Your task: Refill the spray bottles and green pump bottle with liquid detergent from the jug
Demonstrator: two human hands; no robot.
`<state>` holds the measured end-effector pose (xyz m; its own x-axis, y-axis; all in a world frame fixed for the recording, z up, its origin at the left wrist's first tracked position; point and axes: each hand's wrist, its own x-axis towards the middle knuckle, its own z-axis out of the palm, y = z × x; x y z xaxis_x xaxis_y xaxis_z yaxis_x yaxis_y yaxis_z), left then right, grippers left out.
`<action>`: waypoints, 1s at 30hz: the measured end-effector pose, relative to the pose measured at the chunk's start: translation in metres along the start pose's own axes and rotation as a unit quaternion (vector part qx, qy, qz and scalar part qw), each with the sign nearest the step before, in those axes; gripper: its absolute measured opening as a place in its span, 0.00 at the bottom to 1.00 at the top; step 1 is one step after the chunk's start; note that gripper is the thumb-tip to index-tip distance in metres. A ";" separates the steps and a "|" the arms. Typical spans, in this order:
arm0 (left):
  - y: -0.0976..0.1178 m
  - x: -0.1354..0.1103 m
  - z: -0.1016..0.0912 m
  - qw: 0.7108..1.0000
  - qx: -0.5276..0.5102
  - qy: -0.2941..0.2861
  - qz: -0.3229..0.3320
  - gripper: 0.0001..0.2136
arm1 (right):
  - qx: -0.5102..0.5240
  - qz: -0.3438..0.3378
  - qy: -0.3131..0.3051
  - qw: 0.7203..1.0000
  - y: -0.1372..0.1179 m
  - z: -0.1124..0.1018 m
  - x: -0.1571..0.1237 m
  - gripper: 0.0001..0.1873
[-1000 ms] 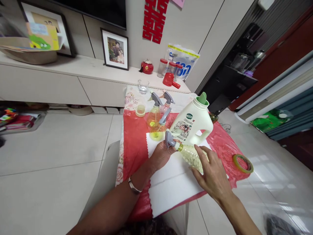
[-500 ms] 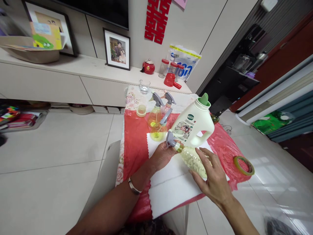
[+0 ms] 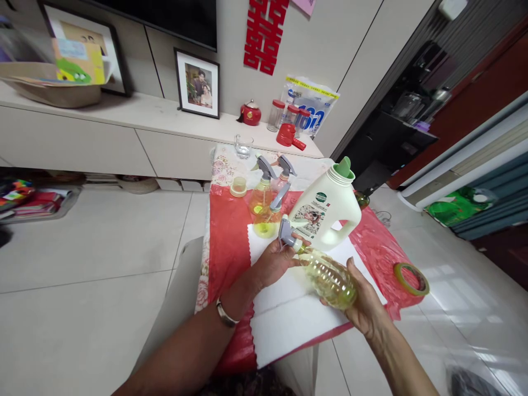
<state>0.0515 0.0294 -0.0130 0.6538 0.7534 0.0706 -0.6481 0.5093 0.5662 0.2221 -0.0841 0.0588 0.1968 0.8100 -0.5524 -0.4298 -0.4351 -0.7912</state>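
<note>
A clear yellowish spray bottle (image 3: 328, 278) with a grey trigger head lies tilted between my two hands, above the white sheet (image 3: 284, 322). My left hand (image 3: 275, 261) grips it at the neck, just under the trigger head. Around its lower end my right hand (image 3: 365, 302) is wrapped, the palm beneath and the thumb on top. Right behind the bottle stands a large cream detergent jug (image 3: 328, 206) with a green spout in its mouth. Left of the jug, more spray bottles stand upright: two yellow ones (image 3: 260, 198) (image 3: 266, 226) and a pink one (image 3: 281, 180).
Red plastic film covers the table (image 3: 226, 242). A pale cap (image 3: 238, 187) and a glass cup (image 3: 243, 146) are at the table's far left. A roll of tape (image 3: 411, 279) lies at the right edge. Red-lidded jars (image 3: 275, 115) stand on the cabinet behind.
My right hand has moved from open fingers over the bottle to a hold around its lower end. The bottle's base has swung slightly up toward the right hand; the left hand keeps its grip.
</note>
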 end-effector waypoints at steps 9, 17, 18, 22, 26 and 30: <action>-0.001 0.003 0.006 0.998 -0.037 0.044 0.008 0.17 | -0.068 -0.316 0.099 0.941 0.035 0.004 0.009 0.49; -0.005 0.003 0.000 0.999 -0.044 0.002 0.005 0.16 | -0.018 -0.071 -0.006 0.997 0.013 0.001 -0.002 0.50; -0.006 0.004 -0.002 0.999 -0.053 0.010 0.008 0.15 | -0.044 -0.121 -0.022 0.991 0.016 0.000 -0.003 0.51; -0.007 0.005 -0.005 0.997 -0.074 0.022 0.009 0.14 | -0.265 -0.351 0.073 0.895 0.031 -0.004 -0.003 0.50; -0.006 0.004 -0.005 0.998 -0.066 -0.011 0.010 0.13 | -0.172 -0.192 0.077 0.963 0.025 0.001 -0.002 0.44; -0.004 0.003 -0.002 0.998 -0.054 -0.005 0.023 0.13 | -0.062 -0.074 -0.036 0.995 0.016 0.002 -0.005 0.47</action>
<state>0.0556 0.0307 -0.0171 0.6260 0.7730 0.1025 -0.7153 0.5169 0.4704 0.2127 -0.0947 0.0492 0.1845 0.8931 -0.4103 -0.2882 -0.3499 -0.8913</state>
